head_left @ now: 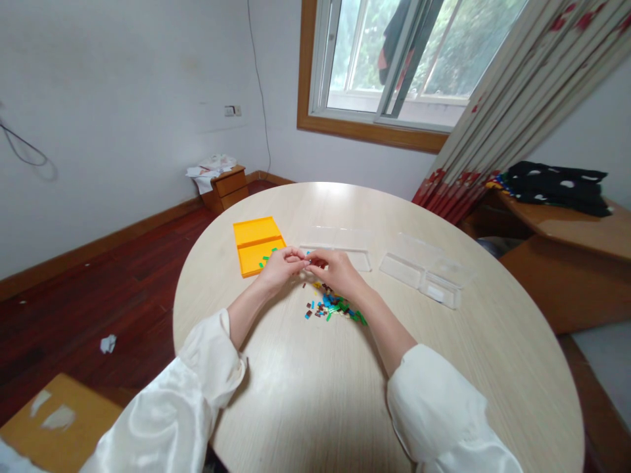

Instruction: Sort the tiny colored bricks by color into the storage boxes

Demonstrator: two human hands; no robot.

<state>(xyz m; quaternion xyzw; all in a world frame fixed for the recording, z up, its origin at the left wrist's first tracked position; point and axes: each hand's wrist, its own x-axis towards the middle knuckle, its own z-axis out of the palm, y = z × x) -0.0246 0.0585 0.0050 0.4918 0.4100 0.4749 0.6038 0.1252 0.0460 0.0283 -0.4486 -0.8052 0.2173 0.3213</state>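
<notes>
My left hand (280, 269) and my right hand (337, 269) meet over the middle of the table, fingertips pinched close together. Between them is something tiny, too small to name. Just below my right hand lies a loose pile of small plastic building bricks (336, 306) in blue, green, brown, yellow and cream; my right wrist hides part of it. Beside my left hand an orange-yellow plastic case (256, 230) lies opened flat, with several green bricks (267, 257) in its near half. Behind my right hand stands a clear plastic box (363, 260), partly covered by the hand.
Further right on the round wooden table (315, 401) lie more clear plastic boxes (401, 269) with lids raised. A wooden desk (566, 276) holding dark cloth (557, 187) is at the right. A cardboard box (62, 420) sits at the lower left.
</notes>
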